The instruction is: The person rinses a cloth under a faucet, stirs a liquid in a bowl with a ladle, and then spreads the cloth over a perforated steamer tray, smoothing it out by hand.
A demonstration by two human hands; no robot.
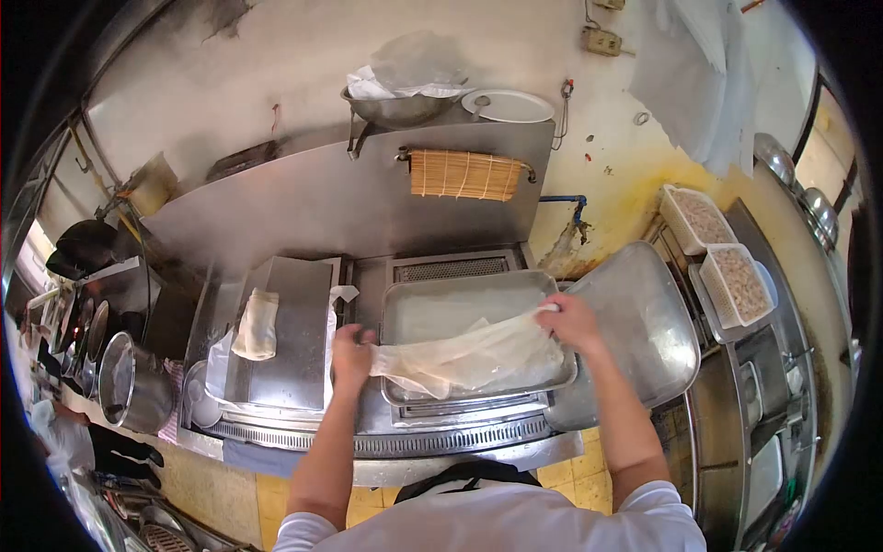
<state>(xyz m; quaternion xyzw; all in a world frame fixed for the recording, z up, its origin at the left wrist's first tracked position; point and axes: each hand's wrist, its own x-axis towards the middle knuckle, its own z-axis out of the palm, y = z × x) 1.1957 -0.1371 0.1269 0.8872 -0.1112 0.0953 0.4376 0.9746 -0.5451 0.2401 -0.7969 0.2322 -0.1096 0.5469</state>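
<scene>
A pale, wet-looking cloth (460, 350) is stretched between my two hands over a rectangular metal tray (390, 317). My left hand (352, 357) is closed on its left end, just outside the tray's left rim. At the upper right, my right hand (568, 324) pinches the other end near the tray's right rim. The cloth's middle sags in folds toward the tray, whose inside looks whitish. Steam hazes the area around the counter.
A folded cloth (258, 324) lies on the steel lid (292, 354) at left. A large metal tray (635, 336) leans at right. Two white baskets (736, 285) of pale pieces stand beyond it. A rolled bamboo mat (464, 175) hangs behind. Another person (69, 432) is at far left.
</scene>
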